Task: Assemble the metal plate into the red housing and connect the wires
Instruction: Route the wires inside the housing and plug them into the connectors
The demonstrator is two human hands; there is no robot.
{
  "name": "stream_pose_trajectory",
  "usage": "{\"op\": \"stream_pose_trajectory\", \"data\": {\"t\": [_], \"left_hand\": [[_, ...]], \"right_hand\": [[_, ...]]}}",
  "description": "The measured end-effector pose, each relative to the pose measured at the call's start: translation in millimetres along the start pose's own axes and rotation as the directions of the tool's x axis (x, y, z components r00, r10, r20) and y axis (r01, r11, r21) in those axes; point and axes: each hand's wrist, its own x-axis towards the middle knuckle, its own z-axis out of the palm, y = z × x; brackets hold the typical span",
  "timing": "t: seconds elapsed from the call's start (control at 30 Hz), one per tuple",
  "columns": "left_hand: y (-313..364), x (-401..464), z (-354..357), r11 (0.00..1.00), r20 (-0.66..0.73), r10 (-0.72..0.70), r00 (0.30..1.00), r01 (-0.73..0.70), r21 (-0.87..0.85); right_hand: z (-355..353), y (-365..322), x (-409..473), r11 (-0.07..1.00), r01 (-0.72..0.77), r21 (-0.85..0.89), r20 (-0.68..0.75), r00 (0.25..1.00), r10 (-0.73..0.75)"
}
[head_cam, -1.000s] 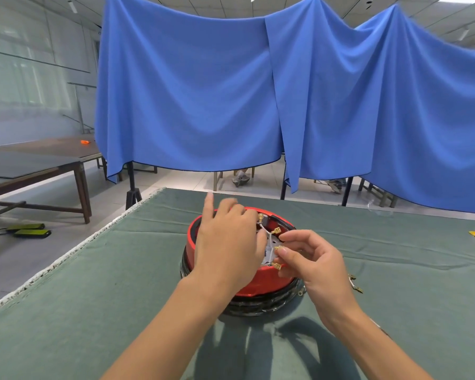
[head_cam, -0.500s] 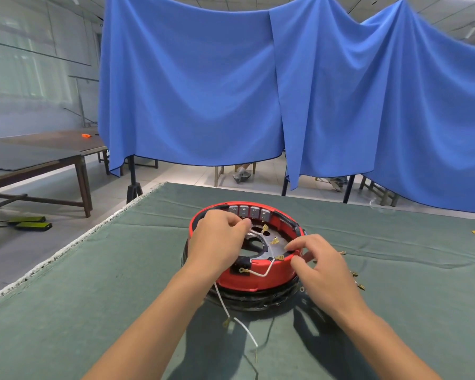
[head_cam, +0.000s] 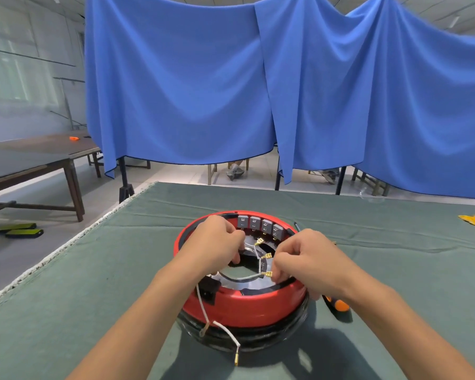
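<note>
Green cloth-covered counter [head_cam: 66, 311]; round red plastic housing [head_cam: 247, 307] sits on a black ring base [head_cam: 247, 338] about mid-counter, toward the near edge, open side up. One white wire with a brass terminal [head_cam: 225, 333] hangs over the housing's near wall, its tip pointing at the near edge. Shiny metal plate [head_cam: 247, 281] lies flat inside the housing. More white wires with brass spade terminals [head_cam: 266, 256] run roughly near-to-far across the plate opening. Right hand [head_cam: 310, 261] over the housing's right rim, fingers curled, pinching a terminal of the nearest wire. Left hand [head_cam: 217, 242] over the left-far part of the opening, fingers curled down onto the wires; exact grasp hard to tell. Row of four grey blocks [head_cam: 259, 224] along the inner far wall. Orange-handled screwdriver [head_cam: 337, 304] lies on the counter just right of the housing, partly under the right wrist. Versus half a second ago: both hands closer together over the opening, right hand moved in from the rim.
</note>
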Motion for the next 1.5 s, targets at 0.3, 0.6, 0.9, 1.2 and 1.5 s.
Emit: {"op": "stream_pose_trajectory", "data": {"t": [0.3,0.6,0.9,1.2,1.5], "left_hand": [[1,-4,-2,0.998,0.029,-0.008,1.0,0.009,-0.058],[-1,-5,-6,1.0,0.027,0.029,0.999,-0.029,-0.01],[-4,-7,-10,0.997,0.246,-0.079,0.966,0.078,0.014],[19,13,-35,0.979,0.245,-0.134,0.96,0.091,0.181],[-14,18,-11,0.979,0.204,-0.2,0.958,0.19,0.069]], "right_hand": [[2,23,7,0.921,-0.141,-0.364,-0.417,0.909,-0.025],[2,26,10,0.923,-0.186,-0.337,-0.171,0.976,0.135],[4,14,5,0.933,-0.113,-0.34,-0.117,0.99,0.078],[2,17,10,0.954,-0.138,-0.267,-0.113,0.987,0.111],[5,23,12,0.956,-0.156,-0.25,-0.117,0.985,0.13]]}}
